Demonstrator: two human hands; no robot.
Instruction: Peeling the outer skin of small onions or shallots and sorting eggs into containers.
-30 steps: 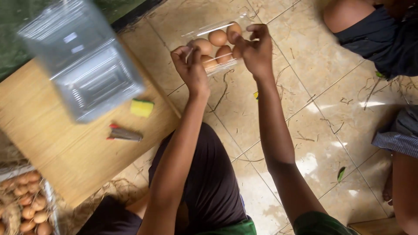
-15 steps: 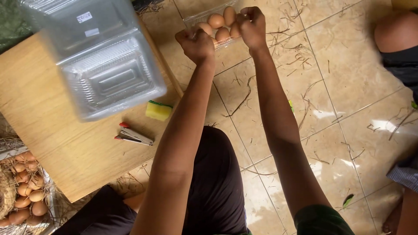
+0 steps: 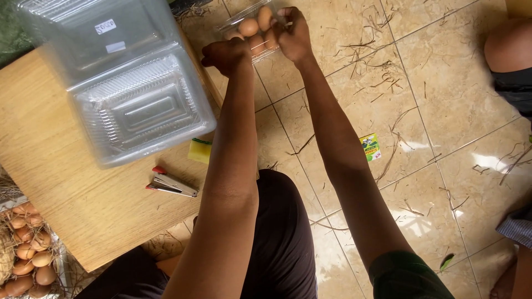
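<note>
At the far left, a heap of brown eggs [image 3: 25,257] lies on straw in a tray at the edge of the low wooden board [image 3: 66,194], near the person's knee. On that board stands a stack of empty clear plastic clamshell boxes [image 3: 124,91], lids open, one nested in the next, so the top one can be lifted off without fuss. Just below the stack lies a small silver stapler with red ends [image 3: 169,184], and beside it a little yellow-green pad [image 3: 199,150] at the board's edge; both rest near the left arm.

The left hand [image 3: 226,55] is curled into a loose fist, its fingers tucked under. It sits against the near left corner of a clear plastic box filled with brown eggs [image 3: 252,33], which rests on the beige tiled floor [image 3: 432,99] beyond the board's corner. Whether those fingers pinch the rim I cannot tell, since the knuckles hide them. The right hand [image 3: 293,36] is bunched at the box's right side, fingertips pressed close together on the lid edge, seemingly holding the flap shut over the eggs.

Loose straw lies scattered over the tiles, and a small printed paper label [image 3: 370,147] lies flat right of the right forearm. Another person's knee [image 3: 510,47] shows at the right edge.
</note>
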